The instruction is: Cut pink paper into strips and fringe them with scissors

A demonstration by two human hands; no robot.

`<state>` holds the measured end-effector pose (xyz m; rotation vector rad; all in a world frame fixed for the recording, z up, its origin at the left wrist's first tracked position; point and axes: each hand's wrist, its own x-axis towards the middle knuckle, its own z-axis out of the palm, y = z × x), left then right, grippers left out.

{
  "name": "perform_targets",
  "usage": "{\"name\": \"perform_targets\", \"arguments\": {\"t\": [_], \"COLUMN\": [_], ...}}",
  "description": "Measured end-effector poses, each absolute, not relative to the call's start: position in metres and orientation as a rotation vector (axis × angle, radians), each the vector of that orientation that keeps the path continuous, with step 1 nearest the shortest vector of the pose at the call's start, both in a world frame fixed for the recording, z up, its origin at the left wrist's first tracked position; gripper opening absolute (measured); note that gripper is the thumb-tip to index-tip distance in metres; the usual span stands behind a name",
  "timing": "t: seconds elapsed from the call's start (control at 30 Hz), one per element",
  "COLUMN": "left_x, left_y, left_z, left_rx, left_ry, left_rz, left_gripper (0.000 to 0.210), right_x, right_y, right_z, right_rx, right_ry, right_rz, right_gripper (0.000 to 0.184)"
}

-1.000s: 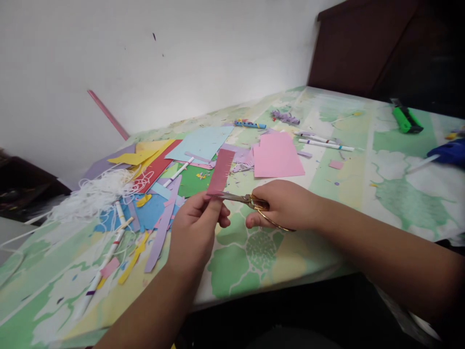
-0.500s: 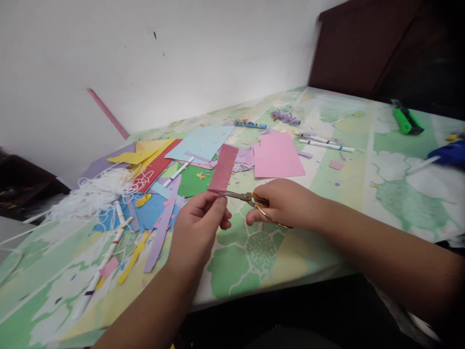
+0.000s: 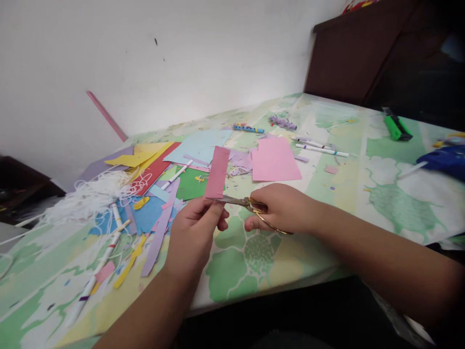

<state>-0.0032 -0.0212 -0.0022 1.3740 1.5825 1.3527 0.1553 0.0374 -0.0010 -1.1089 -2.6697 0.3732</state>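
A dark pink paper strip [image 3: 218, 167] stands up from the fingers of my left hand [image 3: 194, 225], pinched at its near end. My right hand [image 3: 281, 209] is closed round the gold handles of a pair of scissors [image 3: 250, 202]. The scissor blades lie across the near end of the strip, just above my left fingertips. Behind the strip are a light pink sheet [image 3: 276, 162], a light blue sheet [image 3: 198, 147] and a green sheet [image 3: 189, 185].
White string [image 3: 90, 194] lies tangled at the left, near paper scraps and felt-tip pens [image 3: 112, 245]. More pens [image 3: 321, 149], a green cutter [image 3: 397, 127] and a blue object [image 3: 443, 160] are on the right. The tablecloth [image 3: 247, 278] hangs over the near edge.
The strip has tilted a little more upright and shifted slightly left, with the scissors still across its near end. The whole view has shifted slightly.
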Motion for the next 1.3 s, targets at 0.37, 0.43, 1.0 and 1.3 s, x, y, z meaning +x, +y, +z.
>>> {"name": "perform_targets", "arguments": {"t": [0.37, 0.43, 1.0, 1.3], "left_x": [-0.0022, -0.0027, -0.0021, -0.0016], "left_y": [-0.0208, -0.0202, -0.0187, -0.0186], "left_z": [-0.0020, -0.0044, -0.0008, -0.0020], "left_rx": [1.291, 1.271, 1.259, 1.238], "left_ry": [1.563, 1.532, 1.527, 1.509], "left_rz": [1.351, 1.396, 1.371, 1.403], "left_gripper": [0.012, 0.011, 0.005, 0.006], "right_x": [0.1532, 0.1533, 0.1537, 0.1555], "right_y": [0.0405, 0.0408, 0.0395, 0.0397], "right_z": [-0.0030, -0.0033, -0.0026, -0.0026], "right_rx": [-1.127, -1.129, -1.128, -1.123], "right_ry": [-2.671, -2.669, -2.682, -2.671], "right_rz": [0.359, 0.356, 0.364, 0.372], "right_gripper": [0.051, 0.051, 0.052, 0.052]}}
